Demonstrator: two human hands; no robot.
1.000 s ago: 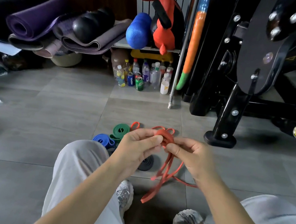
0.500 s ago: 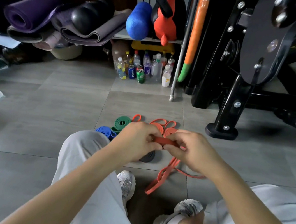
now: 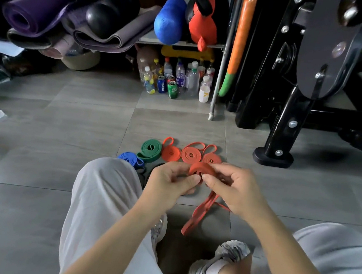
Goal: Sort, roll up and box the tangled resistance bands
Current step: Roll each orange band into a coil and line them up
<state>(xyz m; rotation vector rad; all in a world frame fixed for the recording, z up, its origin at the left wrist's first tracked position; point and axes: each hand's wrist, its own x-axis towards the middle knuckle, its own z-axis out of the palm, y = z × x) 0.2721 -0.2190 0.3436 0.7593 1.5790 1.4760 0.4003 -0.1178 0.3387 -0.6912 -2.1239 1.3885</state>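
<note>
Since a second ago, roll grown: both hands, left hand (image 3: 170,181) and right hand (image 3: 232,190), pinch the red band's coil (image 3: 201,168); loose tail (image 3: 200,213) trails toward the feet, below right-hand fingers (image 3: 210,179).

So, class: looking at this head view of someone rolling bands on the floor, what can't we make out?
- Dark band: mostly hidden behind the left hand and knee.
- Coil of the red band: its centre is covered by both thumbs; right hand hides where the tail leaves it.
- Any box: none in view.
- Bottle labels: too small to read.
</note>
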